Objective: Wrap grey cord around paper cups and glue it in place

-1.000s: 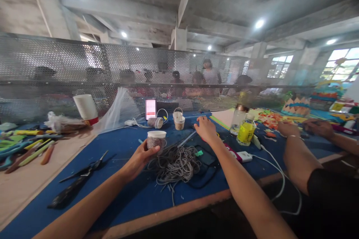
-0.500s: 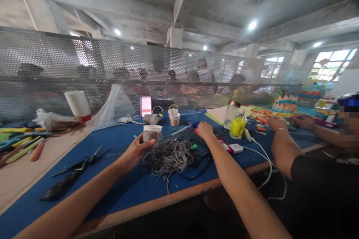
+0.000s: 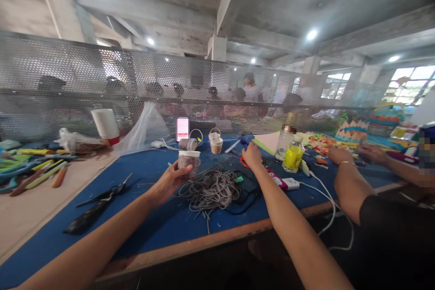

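My left hand point(image 3: 171, 179) is closed round a small white-rimmed cup point(image 3: 189, 163), its side wrapped in greyish cord. The cup is upright, above the left edge of a loose heap of grey cord point(image 3: 214, 190). Across the table, my right hand point(image 3: 252, 155) is curled with its fingertips mostly hidden. A red loop-shaped handle point(image 3: 242, 162) shows at its left side, and a dark blue tool point(image 3: 244, 139) just beyond it. What the right hand grips cannot be made out. Behind the held cup lies another cord-wrapped cup point(image 3: 191, 144), with a little handled basket point(image 3: 215, 141) standing nearby.
Black-handled scissors point(image 3: 98, 206) lie at left, near a stack of paper cups point(image 3: 105, 126) and several coloured tools. A yellow-filled bottle point(image 3: 292, 156), glass jar point(image 3: 281, 145) and power strip point(image 3: 285, 182) stand right. A co-worker's hands point(image 3: 340, 156) are by paper scraps.
The whole view has shifted slightly, so things sit further right. My left hand still holds the cup. My right hand has drawn back slightly from the blue tool, and the red loop shows more.
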`<state>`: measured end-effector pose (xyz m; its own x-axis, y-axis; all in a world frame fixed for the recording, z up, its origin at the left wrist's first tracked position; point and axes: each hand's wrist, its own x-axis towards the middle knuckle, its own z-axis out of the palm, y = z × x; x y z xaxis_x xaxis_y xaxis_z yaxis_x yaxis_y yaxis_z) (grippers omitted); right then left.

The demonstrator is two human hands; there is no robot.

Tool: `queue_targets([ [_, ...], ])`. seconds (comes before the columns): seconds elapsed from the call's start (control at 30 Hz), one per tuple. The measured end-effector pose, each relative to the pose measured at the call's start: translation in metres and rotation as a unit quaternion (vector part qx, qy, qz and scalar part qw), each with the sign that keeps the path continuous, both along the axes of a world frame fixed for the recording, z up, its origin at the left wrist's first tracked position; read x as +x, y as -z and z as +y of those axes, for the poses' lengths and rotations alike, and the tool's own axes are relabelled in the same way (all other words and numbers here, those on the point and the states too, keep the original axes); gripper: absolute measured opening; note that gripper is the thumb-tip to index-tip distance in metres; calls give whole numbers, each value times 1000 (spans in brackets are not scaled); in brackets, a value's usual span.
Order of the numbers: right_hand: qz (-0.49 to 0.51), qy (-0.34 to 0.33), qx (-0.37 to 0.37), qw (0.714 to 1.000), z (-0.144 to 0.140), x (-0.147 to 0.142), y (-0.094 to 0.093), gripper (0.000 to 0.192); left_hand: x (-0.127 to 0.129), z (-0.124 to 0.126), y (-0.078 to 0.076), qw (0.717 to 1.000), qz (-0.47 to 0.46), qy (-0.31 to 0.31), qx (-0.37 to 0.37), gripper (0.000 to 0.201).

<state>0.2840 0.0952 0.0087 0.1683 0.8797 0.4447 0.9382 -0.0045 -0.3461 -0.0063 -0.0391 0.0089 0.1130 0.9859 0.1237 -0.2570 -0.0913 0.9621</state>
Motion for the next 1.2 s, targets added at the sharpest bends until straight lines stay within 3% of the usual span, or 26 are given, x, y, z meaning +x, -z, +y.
queue_targets([
  [0.1,41,-26,26,999,1,-6,-10,41,-1,1,3,1000,-6,3,4,39],
  [0.2,112,-97,65,987,-2,-18,-15,43,1,2,5,1000,-7,8,1,40],
  [0.27,231,-181,97,951,-6,-29,-14,46,3,3,5,1000,-12,7,-4,40],
  [0.37,383,-292,102,870,-16,-47,-12,45,6,4,2,1000,-27,6,-6,40],
  [0.43,431,-345,88,829,-25,-59,-11,42,8,6,-2,1000,-29,7,-10,41],
  [0.63,499,-440,-6,746,-50,-83,-12,37,20,17,-4,1000,-25,3,-18,45],
  [0.9,501,-465,-15,730,-61,-89,-15,31,34,27,11,1000,-29,-6,-10,47],
  [1.07,464,-453,16,761,-66,-92,-17,28,34,24,10,999,-42,6,-1,44],
  [1.2,473,-486,6,735,-70,-96,-16,27,31,21,11,999,-45,11,-5,41],
])
